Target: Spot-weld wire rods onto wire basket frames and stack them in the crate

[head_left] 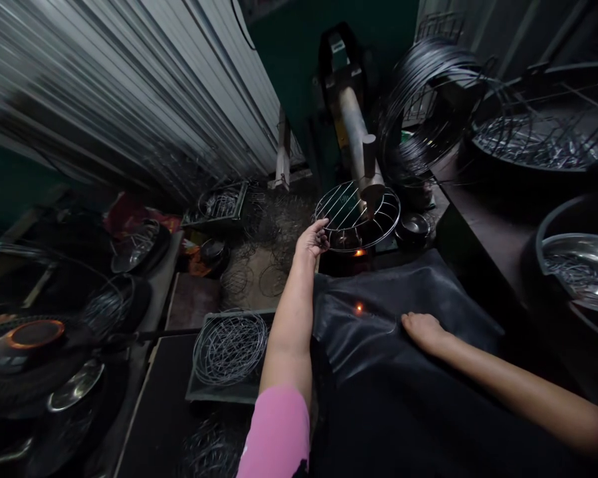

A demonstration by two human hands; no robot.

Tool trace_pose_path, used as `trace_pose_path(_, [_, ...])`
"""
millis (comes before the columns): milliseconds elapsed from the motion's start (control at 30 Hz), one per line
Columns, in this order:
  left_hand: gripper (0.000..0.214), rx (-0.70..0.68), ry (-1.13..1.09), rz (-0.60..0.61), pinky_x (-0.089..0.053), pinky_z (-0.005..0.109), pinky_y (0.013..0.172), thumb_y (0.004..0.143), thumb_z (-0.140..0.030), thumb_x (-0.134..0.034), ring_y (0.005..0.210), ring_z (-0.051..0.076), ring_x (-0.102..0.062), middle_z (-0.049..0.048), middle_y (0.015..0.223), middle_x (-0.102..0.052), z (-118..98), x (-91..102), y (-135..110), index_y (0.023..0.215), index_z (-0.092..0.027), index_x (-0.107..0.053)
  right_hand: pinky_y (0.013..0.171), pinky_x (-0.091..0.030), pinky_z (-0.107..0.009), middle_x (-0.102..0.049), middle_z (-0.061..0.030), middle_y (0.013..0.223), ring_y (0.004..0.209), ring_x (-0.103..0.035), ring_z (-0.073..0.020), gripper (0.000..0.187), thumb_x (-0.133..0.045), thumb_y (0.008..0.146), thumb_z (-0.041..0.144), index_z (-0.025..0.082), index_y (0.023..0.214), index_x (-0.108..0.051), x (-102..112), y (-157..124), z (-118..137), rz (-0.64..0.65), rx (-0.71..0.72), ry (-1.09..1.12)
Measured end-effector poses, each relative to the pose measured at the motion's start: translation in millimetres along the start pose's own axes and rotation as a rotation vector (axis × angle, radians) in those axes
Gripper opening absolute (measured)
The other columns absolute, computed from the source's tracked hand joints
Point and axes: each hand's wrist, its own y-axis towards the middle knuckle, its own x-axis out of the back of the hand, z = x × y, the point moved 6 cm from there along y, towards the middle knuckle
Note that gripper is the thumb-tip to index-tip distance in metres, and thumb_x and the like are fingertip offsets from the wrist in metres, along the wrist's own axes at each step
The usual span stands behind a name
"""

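Left hand (313, 239) pinches the left rim of the round wire rack (346, 212), which sits under the welder electrode (371, 189) just past the far edge of the black sheet (379, 292). Right hand (423, 330) lies flat and open on that sheet, holding nothing. Orange glow (359, 252) shows under the rack, so a joint looks mid-weld. Cross wires are already laid across the ring; I can't tell how many joints are fused. The tray of wire rings (229, 348) off the sheet's left edge looks like it's queued.

Head-worn view, facing forward and down, close above the black sheet (369, 332), edges apparently warped.
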Motion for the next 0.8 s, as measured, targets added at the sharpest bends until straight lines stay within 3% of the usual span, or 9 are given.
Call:
trace_pose_path(167, [0.030, -0.061, -0.109, -0.058, -0.019, 0.015, 0.035, 0.056, -0.014, -0.070, 0.034, 0.001, -0.025, -0.0104, 0.046, -0.031, 2.7, -1.0, -3.3, 0.060, -0.017, -0.040, 0.065, -0.048, -0.028, -0.068, -0.0144, 0.089, 0.080, -0.066, -0.0226, 0.025, -0.038, 0.083, 0.008, 0.012, 0.093, -0.061, 13.1, -3.6, -13.5, -0.003, 0.040, 0.103])
trace_pose_path(300, [0.031, -0.156, -0.182, -0.097, -0.013, 0.015, 0.033, 0.052, -0.013, -0.068, 0.034, 0.000, -0.020, -0.0111, 0.046, -0.029, 6.0, -1.3, -7.1, 0.058, -0.017, -0.038, 0.069, -0.049, -0.028, -0.068, -0.0073, 0.089, 0.077, -0.064, -0.0196, 0.019, -0.043, 0.083, 0.023, 0.018, 0.094, -0.058, 40.8, -4.2, -46.0, -0.247, 0.113, 0.550])
trace_pose_path(367, [0.031, -0.190, -0.203, -0.105, -0.013, 0.015, 0.033, 0.050, -0.014, -0.068, 0.034, 0.001, -0.021, -0.0109, 0.046, -0.030, 6.1, -1.6, -9.1, 0.058, -0.017, -0.039, 0.065, -0.049, -0.030, -0.067, -0.0062, 0.083, 0.068, -0.063, -0.0200, 0.019, -0.041, 0.084, 0.026, 0.020, 0.091, -0.058, 40.4, -2.8, -63.9, -0.305, 0.085, 0.635])
trace_pose_path(500, [0.029, -0.238, -0.179, -0.115, -0.012, 0.016, 0.033, 0.048, -0.017, -0.069, 0.035, 0.001, -0.021, -0.0109, 0.046, -0.030, 2.4, 1.8, -14.8, 0.059, -0.017, -0.041, 0.062, -0.045, -0.031, -0.064, -0.0099, 0.076, 0.068, -0.063, -0.0224, 0.019, -0.042, 0.080, 0.018, 0.023, 0.072, -0.059, 19.4, -1.6, -75.0, -0.301, 0.025, 0.443])
trace_pose_path(600, [0.029, -0.294, -0.152, -0.100, -0.013, 0.016, 0.035, 0.047, -0.018, -0.069, 0.036, 0.001, -0.025, -0.0105, 0.048, -0.032, -0.7, 6.6, -19.6, 0.060, -0.016, -0.043, 0.062, -0.043, -0.030, -0.063, -0.0102, 0.079, 0.072, -0.063, -0.0231, 0.019, -0.043, 0.081, 0.016, 0.020, 0.075, -0.060, 11.1, -3.0, -69.4, -0.237, 0.015, 0.368])
trace_pose_path(800, [0.032, -0.322, -0.148, -0.084, -0.013, 0.015, 0.035, 0.044, -0.020, -0.070, 0.037, 0.000, -0.025, -0.0107, 0.049, -0.033, 4.3, 10.4, -26.3, 0.061, -0.016, -0.043, 0.064, -0.043, -0.026, -0.062, -0.0123, 0.097, 0.081, -0.064, -0.0206, 0.023, -0.041, 0.085, 0.012, 0.016, 0.099, -0.059, 38.7, 14.7, -52.5, -0.210, 0.020, 0.099])
